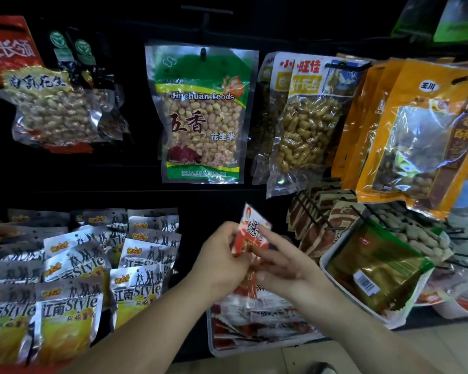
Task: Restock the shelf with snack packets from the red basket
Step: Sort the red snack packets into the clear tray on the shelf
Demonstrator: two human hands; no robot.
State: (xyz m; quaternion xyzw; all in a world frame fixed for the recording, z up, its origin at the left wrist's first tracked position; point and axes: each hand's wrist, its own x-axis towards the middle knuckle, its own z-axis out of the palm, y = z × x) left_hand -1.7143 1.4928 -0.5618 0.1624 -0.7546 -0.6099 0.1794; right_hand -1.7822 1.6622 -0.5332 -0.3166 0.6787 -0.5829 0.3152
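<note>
Under peanut bags [200,114] (dark shelf [135,184]), white trays [335,245].

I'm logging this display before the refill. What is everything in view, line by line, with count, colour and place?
green peanut packet: one, green and clear, hanging centre.
red-topped peanut packets: several, red and clear, hanging upper left.
in-shell peanut packets: several, white, yellow and clear, hanging right of centre.
orange packets: several, orange, hanging far right.
silver packets: many, silver and yellow, stacked lower left.
brown packets: several, brown, in the black wire rack.
gold packets: a stack, gold and green, in the white bin.
tray: one, pale, below the hands, holding red-and-white packets.
held snack packet: at least one, red and white, between both hands.
left hand: grips the held snack packet.
right hand: pinches it.
</note>
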